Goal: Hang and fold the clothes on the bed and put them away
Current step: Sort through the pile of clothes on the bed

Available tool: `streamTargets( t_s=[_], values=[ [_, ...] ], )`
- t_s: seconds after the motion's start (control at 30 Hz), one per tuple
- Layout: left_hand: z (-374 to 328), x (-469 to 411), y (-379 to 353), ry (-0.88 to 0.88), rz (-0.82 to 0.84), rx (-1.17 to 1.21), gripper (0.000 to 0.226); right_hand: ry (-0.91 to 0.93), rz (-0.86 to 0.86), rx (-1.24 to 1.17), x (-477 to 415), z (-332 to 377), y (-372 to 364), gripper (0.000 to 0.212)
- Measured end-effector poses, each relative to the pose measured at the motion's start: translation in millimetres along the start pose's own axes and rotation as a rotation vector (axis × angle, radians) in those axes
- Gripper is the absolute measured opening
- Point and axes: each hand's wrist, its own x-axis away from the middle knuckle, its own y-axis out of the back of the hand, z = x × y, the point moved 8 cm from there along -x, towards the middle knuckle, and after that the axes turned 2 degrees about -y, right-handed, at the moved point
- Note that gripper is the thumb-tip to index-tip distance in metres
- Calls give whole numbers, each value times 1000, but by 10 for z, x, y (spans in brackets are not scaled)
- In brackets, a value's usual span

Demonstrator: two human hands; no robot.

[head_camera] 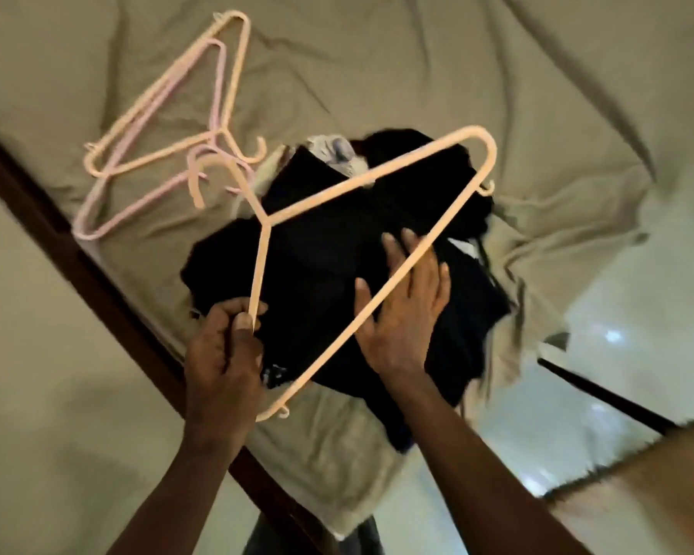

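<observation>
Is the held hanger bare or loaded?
Bare: the hanger shows its whole frame, black clothes lying beneath on the bed.

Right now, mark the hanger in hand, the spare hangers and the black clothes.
hanger in hand point(337, 189): head view, on its upper arm.
spare hangers point(153, 90): head view, on a long arm of the peach one.
black clothes point(329, 254): head view, middle of the pile.

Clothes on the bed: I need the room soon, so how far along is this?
Nothing looks done: the dark clothes pile sits heaped on the bed sheet. In hand: the left hand grips a peach hanger, the right hand reaches open toward the pile. Left: all hanging, folding, storing; spare hangers wait.
</observation>
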Motion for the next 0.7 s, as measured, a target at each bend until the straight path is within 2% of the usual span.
streamTargets(
  t_s=[0.03,0.1,0.17,0.2,0.3,0.37,0.43,0.57,0.7],
  values=[
    [94,169,-137,23,35,-3,23,-163,-77,-53,199,-329,200,65],
    [286,479,-360,95,65,10,23,-502,-123,-214,614,-991,465,74],
    [454,743,-592,175,84,15,26,-762,-34,-346,959,-1559,559,81],
    [532,852,-687,208,79,10,29,-833,55,-410,1060,-1746,562,81],
    [686,1033,-900,251,59,-9,28,-912,321,-674,1196,-2021,391,83],
    [749,1073,-980,255,55,-49,28,-899,428,-717,1187,-2066,314,80],
    [779,1100,-1015,260,45,-81,30,-876,437,-711,1122,-2065,321,66],
    [773,1159,-1053,232,71,-149,38,-828,347,-653,1000,-2112,394,44],
    [774,1159,-1068,225,86,-132,44,-805,351,-761,993,-2068,421,69]
  ],
)
